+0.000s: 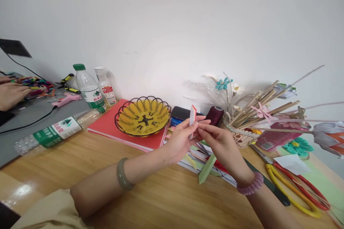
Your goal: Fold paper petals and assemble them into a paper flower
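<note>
We pinch a folded red-and-white paper strip (192,118) upright between our left hand (180,140) and right hand (219,143), fingers closed on it, above the wooden table (150,193).

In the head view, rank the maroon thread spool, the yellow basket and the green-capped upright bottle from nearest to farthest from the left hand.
From the left hand:
1. Maroon thread spool, just right of it, behind the fingers.
2. Yellow basket, to its left on the red folder.
3. Green-capped upright bottle, far left by the wall.

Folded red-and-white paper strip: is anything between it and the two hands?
Nothing visible. The left hand and right hand both pinch the folded red-and-white paper strip directly, held upright above the wooden table.
</note>
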